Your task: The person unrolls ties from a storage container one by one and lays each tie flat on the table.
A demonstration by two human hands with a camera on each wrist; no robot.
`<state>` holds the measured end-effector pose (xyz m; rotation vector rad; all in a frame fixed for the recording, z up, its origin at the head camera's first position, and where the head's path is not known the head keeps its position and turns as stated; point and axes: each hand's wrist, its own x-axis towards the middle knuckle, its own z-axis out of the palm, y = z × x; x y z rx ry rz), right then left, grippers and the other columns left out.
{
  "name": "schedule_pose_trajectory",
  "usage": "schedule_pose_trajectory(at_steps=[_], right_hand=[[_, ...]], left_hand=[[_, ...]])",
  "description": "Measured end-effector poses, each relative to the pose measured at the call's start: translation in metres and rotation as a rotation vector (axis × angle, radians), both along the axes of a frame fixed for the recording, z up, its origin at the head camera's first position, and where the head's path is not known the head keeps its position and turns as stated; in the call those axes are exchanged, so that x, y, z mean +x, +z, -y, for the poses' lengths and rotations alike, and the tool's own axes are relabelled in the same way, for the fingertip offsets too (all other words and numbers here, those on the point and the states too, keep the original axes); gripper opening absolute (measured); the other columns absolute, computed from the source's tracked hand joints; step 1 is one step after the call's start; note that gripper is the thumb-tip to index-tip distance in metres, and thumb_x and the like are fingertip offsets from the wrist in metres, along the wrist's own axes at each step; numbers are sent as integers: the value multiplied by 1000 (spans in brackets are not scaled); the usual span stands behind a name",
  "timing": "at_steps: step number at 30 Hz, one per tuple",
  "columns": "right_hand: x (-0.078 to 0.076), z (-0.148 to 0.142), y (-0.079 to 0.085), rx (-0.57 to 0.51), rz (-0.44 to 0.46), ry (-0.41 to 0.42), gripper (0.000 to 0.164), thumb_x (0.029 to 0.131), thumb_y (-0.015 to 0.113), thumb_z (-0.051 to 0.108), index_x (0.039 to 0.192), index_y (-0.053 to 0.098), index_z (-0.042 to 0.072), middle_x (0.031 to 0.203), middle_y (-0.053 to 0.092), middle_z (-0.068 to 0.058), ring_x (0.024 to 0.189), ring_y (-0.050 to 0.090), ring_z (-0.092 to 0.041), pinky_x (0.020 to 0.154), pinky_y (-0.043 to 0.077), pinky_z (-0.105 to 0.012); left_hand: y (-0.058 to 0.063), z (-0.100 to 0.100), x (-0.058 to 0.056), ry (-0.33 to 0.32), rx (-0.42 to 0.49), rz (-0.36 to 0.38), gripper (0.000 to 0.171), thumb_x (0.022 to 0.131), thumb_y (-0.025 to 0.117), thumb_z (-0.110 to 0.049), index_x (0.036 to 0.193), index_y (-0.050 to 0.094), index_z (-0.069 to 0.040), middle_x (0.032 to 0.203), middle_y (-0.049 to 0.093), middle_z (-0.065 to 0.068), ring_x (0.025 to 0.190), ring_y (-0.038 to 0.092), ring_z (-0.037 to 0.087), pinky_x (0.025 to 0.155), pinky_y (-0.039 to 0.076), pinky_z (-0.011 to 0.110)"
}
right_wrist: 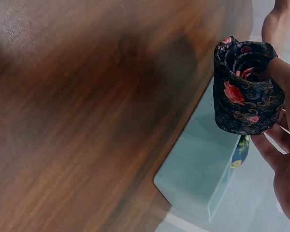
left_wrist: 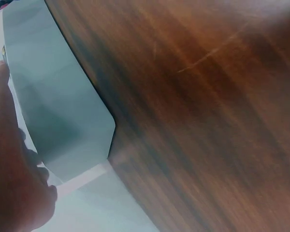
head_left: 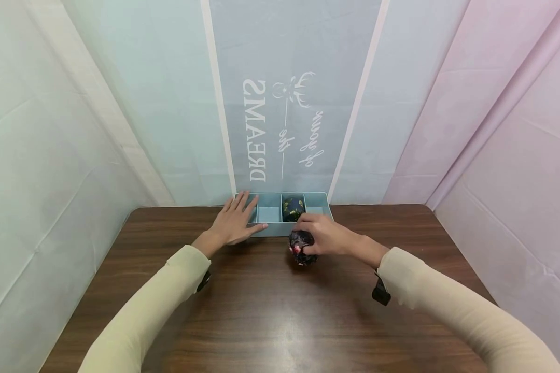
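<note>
My right hand (head_left: 326, 234) grips a rolled-up necktie (right_wrist: 246, 104), dark with red flowers and swirls, thumb at its coiled top and fingers around its side. It is held over the near side of a pale blue divided box (head_left: 275, 229). My left hand (head_left: 233, 223) lies on the left end of that box with fingers spread, the thumb along the front rim. A second rolled necktie (head_left: 292, 208), navy with yellow flowers, sits in a compartment right of the middle. The compartments on either side of it show bare bottoms.
The box stands at the back edge of a brown wooden table (head_left: 280, 311), against a grey-blue cloth backdrop (head_left: 294, 46) with white lettering. Pale cloth walls (head_left: 518, 145) rise on both sides.
</note>
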<state>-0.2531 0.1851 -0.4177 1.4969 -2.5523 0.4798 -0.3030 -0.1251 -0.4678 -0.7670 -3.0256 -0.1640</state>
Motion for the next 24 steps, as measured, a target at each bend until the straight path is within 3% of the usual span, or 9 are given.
schedule_pose_trajectory(at_steps=[10,17,24], right_hand=[[13,9,-16,47,-22,-51,44,81,88,16,119,75,0,111,67,-9,95,70,-19,79,61,-32],[19,18,-24,41,-36,-54,44,80,90,18,118,76,0,107,66,-7,90,69,-16,74,61,-29],[21,23,-33,38,-59,-59,43,80,89,18,117,75,0,105,65,-7,86,69,-15,71,60,-28]], left_hand=[[-2,9,21,-83,74,-171,93,103,51,-66,170,22,-8,175,21,20,163,17,36,131,17,57],[1,12,35,-128,119,-225,91,102,58,-63,169,26,-9,175,23,15,162,21,32,131,20,54],[1,11,50,-222,187,-305,88,100,69,-54,165,35,-5,168,36,18,156,33,37,127,28,56]])
